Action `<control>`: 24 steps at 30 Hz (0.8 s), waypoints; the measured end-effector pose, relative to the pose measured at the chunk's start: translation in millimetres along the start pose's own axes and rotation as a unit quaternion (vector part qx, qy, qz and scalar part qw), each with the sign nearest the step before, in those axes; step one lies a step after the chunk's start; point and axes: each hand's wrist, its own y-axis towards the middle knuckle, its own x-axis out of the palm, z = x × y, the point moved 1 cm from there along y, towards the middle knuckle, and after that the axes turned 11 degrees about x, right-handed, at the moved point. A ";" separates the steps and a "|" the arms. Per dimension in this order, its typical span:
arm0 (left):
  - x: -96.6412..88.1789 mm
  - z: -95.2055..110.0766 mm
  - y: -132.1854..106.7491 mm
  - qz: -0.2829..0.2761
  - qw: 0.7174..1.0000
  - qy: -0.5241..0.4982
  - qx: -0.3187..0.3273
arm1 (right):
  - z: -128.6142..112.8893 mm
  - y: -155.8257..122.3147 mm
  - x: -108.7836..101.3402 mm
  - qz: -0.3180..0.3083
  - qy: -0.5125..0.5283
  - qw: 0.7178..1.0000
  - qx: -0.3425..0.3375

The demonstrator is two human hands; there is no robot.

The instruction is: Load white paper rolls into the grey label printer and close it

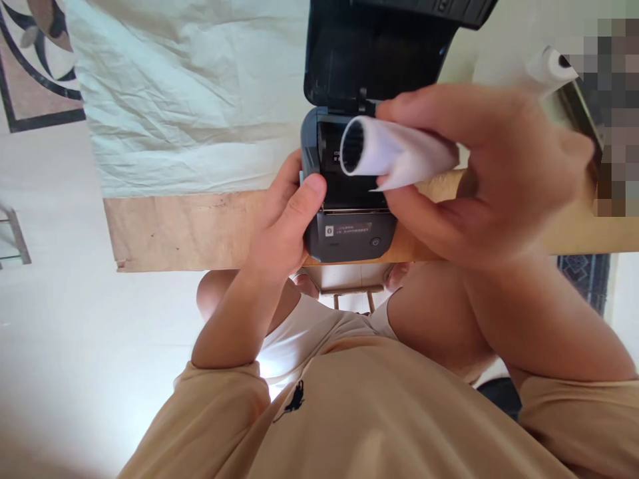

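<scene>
A small dark grey printer (349,236) stands at the front edge of a wooden table (200,226), its black lid (374,53) tipped open away from me. My left hand (287,213) grips the printer's left side, thumb on its top edge. My right hand (479,166) holds a white paper roll (394,154) just above the open paper bay, the roll's hollow core facing left and a loose flap of paper hanging under my fingers.
A crumpled white cloth (190,100) covers the table behind and left of the printer. Another white roll (549,70) lies at the far right beside a pixelated area. Pale floor lies to the left, my beige shirt and knees below.
</scene>
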 end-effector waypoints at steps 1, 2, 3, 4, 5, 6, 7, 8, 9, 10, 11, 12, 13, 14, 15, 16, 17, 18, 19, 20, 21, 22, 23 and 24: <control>0.0 0.1 -0.2 -0.001 1.000 0.000 0.000 | -0.9 -0.2 3.1 0.006 -0.016 0.999 -0.033; 0.2 0.8 -0.2 -0.003 1.000 -0.001 -0.002 | -1.1 -0.3 5.7 0.014 -0.031 0.997 -0.063; 0.5 1.8 -0.2 -0.005 1.000 -0.001 -0.007 | -0.9 -0.3 7.7 0.023 -0.042 0.995 -0.086; 1.1 3.1 -0.2 -0.005 1.000 0.000 -0.014 | -0.5 -0.2 9.3 0.028 -0.046 0.994 -0.100; 1.7 4.5 0.0 -0.005 1.000 0.001 -0.017 | -0.2 -0.1 10.2 0.036 -0.037 0.993 -0.109; 2.4 5.8 0.2 0.000 1.000 0.005 -0.018 | -0.1 0.0 10.7 0.039 -0.027 0.992 -0.117; 3.0 6.8 0.4 0.006 1.000 0.009 -0.019 | -0.1 0.1 11.0 0.042 -0.019 0.992 -0.120; 3.4 7.3 0.5 0.011 1.000 0.011 -0.018 | -0.1 0.2 11.3 0.043 -0.016 0.992 -0.119; 3.6 7.3 0.7 0.016 1.000 0.014 -0.016 | -0.2 0.3 11.6 0.042 -0.021 0.992 -0.116; 3.4 6.7 0.9 0.020 1.000 0.016 -0.015 | -0.2 0.4 12.0 0.042 -0.031 0.992 -0.115; 2.8 5.4 1.0 0.020 1.000 0.017 -0.016 | -0.1 0.6 12.6 0.041 -0.041 0.992 -0.116; 1.9 3.8 1.3 0.015 1.000 0.017 -0.014 | 0.3 0.9 13.3 0.040 -0.045 0.991 -0.116; 0.7 2.0 1.6 0.008 1.000 0.017 -0.006 | 0.9 1.2 14.2 0.037 -0.041 0.991 -0.119; -0.6 0.2 2.1 -0.003 1.000 0.017 0.008 | 1.7 1.5 15.1 0.033 -0.032 0.991 -0.122; -1.8 -1.3 2.5 -0.015 1.000 0.017 0.022 | 2.6 1.8 15.9 0.033 -0.022 0.991 -0.128; -2.8 -2.3 2.9 -0.026 0.999 0.017 0.033 | 3.5 2.0 16.7 0.031 -0.013 0.991 -0.131; -3.6 -2.8 3.3 -0.030 0.999 0.017 0.038 | 4.5 2.3 17.3 0.031 -0.009 0.990 -0.136; -4.0 -2.6 3.5 -0.028 0.999 0.018 0.037 | 5.4 2.6 17.7 0.030 -0.006 0.989 -0.142; -4.0 -1.9 3.7 -0.026 0.999 0.020 0.028 | 6.3 2.8 17.8 0.031 -0.005 0.989 -0.147; -3.6 -1.0 3.8 -0.024 0.999 0.023 0.013 | 7.3 3.1 17.6 0.034 -0.003 0.988 -0.152; -3.1 0.3 3.9 -0.019 1.000 0.023 0.003 | 8.2 3.3 17.1 0.036 0.000 0.987 -0.157; -2.3 1.8 4.0 -0.018 1.000 0.019 0.005 | 9.1 3.5 16.4 0.039 0.004 0.986 -0.164; -1.5 3.2 4.1 -0.018 1.000 0.014 0.005 | 9.9 3.4 15.7 0.042 0.011 0.984 -0.175; -0.7 4.5 4.2 -0.020 1.000 0.010 0.006 | 10.7 3.2 15.3 0.039 0.014 0.982 -0.185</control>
